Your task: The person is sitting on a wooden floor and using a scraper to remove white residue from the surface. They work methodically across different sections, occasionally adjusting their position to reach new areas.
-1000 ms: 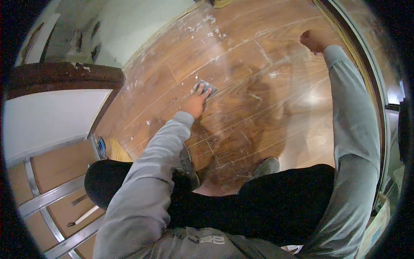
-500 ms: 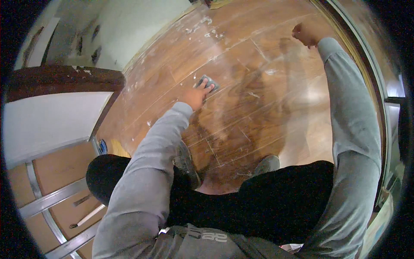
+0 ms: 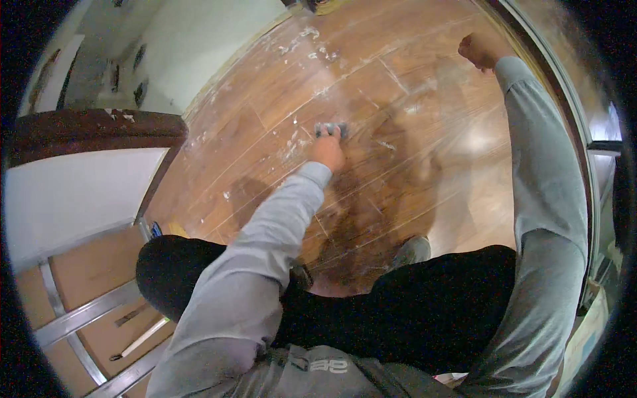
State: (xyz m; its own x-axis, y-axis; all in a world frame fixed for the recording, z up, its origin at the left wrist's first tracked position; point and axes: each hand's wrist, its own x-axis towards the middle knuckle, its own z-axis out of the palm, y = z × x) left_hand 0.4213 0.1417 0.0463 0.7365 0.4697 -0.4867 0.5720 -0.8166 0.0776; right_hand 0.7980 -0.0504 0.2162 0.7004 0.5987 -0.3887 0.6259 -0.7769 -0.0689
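Observation:
My left hand (image 3: 328, 151) reaches forward over the wood-look floor (image 3: 371, 186), its fingers closed over a small flat grey pad (image 3: 342, 129). The pad is pressed to the floorboards, and the fingers hide most of it; whether it is a sponge or a sanding block I cannot tell. White smears and specks mark the boards around it. Farther off to the right, near the metal-edged frame, my right hand (image 3: 483, 52) is curled with the knuckles bent. What it holds, if anything, is hidden.
A white panel with a dark brown edge (image 3: 99, 137) stands at the left. Below it lie metal bars (image 3: 86, 313) and a white-handled brush-like tool (image 3: 141, 339). A metal-edged frame (image 3: 564, 93) runs along the right. My shoe (image 3: 413, 251) rests on the floor between my knees.
My left hand has moved to the right with the grey pad, leaving a whitish smeared patch to its left in sight. My right hand stays in nearly the same place.

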